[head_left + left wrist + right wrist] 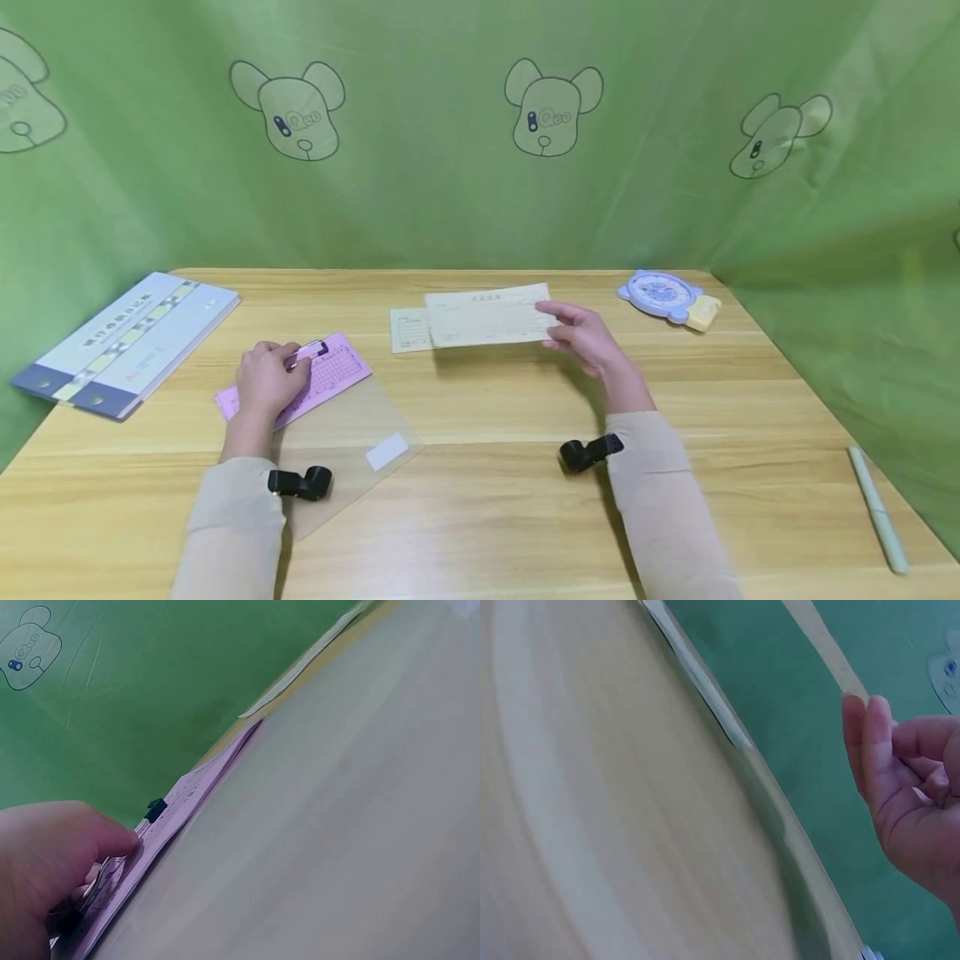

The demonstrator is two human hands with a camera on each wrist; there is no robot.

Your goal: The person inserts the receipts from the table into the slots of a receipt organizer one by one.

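Note:
My left hand (270,375) is over a pink printed form pad (333,371), its fingers curled round a slim clear stick with black ends (311,353); the stick's exact kind I cannot tell. In the left wrist view the thumb (120,838) lies along that stick on the pink pad (191,791). The pad overlaps a clear plastic folder (330,475) with a white label (387,452). My right hand (585,333) pinches the right edge of a pale printed form (487,317), raised off the table. Behind it lies a smaller printed slip (407,331), partly covered in the head view.
A blue-and-white account book (123,333) lies at the far left. At the back right are a blue toy clock (660,293) and a pale yellow block (703,313). A pale green pen (877,508) lies near the right edge. Green curtains surround the table (480,517).

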